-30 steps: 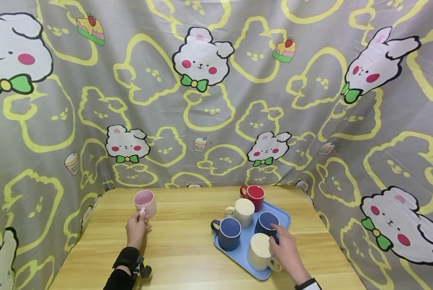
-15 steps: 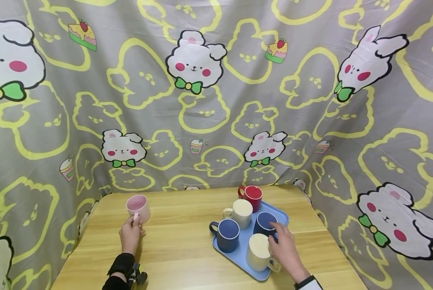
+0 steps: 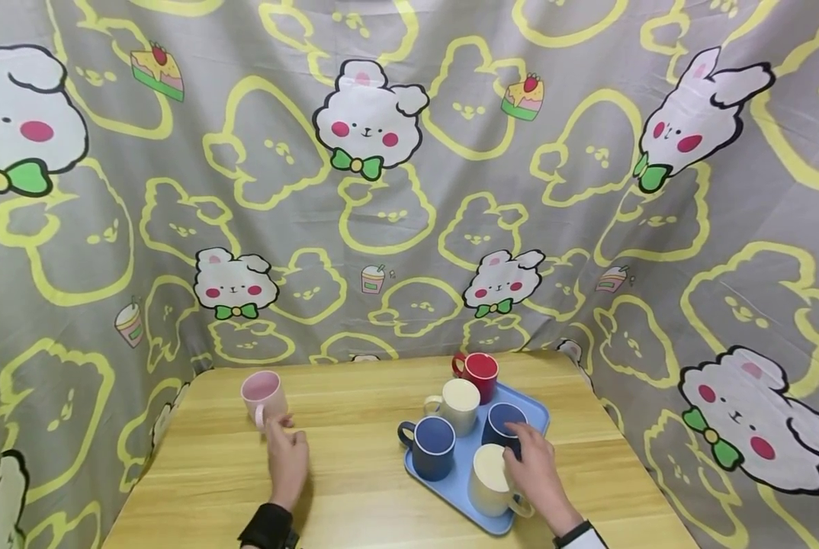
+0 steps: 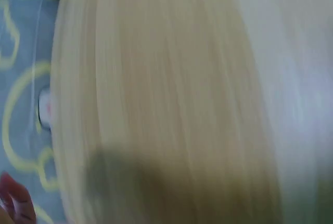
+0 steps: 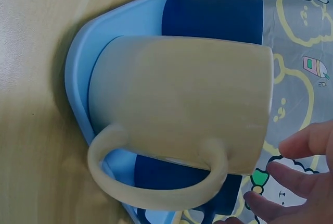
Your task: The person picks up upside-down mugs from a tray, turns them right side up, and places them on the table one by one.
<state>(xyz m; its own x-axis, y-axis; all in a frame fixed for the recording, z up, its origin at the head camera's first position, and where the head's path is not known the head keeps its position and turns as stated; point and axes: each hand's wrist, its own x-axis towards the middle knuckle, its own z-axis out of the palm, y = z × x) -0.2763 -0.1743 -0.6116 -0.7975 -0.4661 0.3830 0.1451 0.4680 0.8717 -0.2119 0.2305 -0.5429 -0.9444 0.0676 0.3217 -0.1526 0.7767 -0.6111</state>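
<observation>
The pink mug (image 3: 264, 400) stands at the left of the table, its handle toward me. My left hand (image 3: 289, 463) is beside its near side, fingers loosely bent and holding nothing; a bit of it shows at the corner of the left wrist view as fingertips (image 4: 18, 200). My right hand (image 3: 538, 471) hovers at the tray's right edge, by a dark blue mug (image 3: 502, 428) and a cream mug (image 3: 489, 482). In the right wrist view its fingers (image 5: 291, 177) are spread and gently bent near the rim of the cream mug, gripping nothing visible.
A light blue tray (image 3: 451, 488) also carries a second dark blue mug (image 3: 433, 450), another cream mug (image 3: 459, 408) and a red mug (image 3: 481, 375) at its far corner. Wooden table (image 3: 354, 457) lies between pink mug and tray. A patterned curtain (image 3: 409, 221) surrounds the table.
My left hand has let go of the pink mug's handle and moved right and nearer. The mug stays at the left of the table. My right hand has hardly moved.
</observation>
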